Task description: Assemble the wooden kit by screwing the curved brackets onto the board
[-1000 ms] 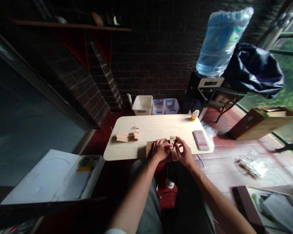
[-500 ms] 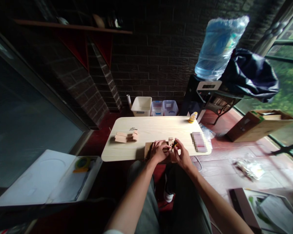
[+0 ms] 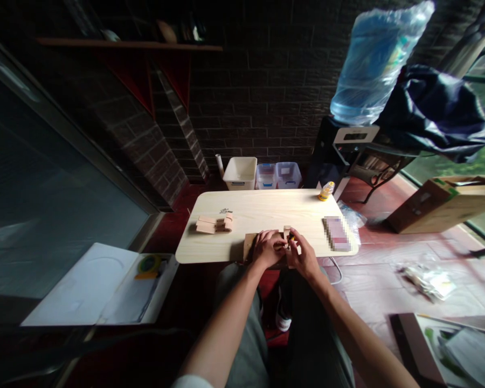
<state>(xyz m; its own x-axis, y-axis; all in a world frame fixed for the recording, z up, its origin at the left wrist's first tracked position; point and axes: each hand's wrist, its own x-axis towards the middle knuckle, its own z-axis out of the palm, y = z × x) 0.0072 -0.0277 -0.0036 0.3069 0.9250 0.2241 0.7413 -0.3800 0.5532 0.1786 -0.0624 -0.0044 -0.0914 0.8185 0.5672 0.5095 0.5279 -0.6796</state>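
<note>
At the table's near edge sits a wooden assembly of light brown pieces, partly covered by my hands. My left hand lies over it, fingers bent around its middle, with thumb and forefinger close together near the joint. In my right hand is a short screwdriver with a black and yellow handle, pinched between thumb and fingers. Its tip is hidden near my left fingertips. A small upright wooden piece shows just beyond the screwdriver.
More wooden pieces lie on the table to the left, with small dark metal parts behind them. A yellow-based clear bottle stands back right, near a blurred pinkish rectangle. Plastic bins stand beyond the table.
The whole view has shifted slightly, so the table appears further right. My right hand has turned a little around the screwdriver, and its fingers sit closer to my left hand.
</note>
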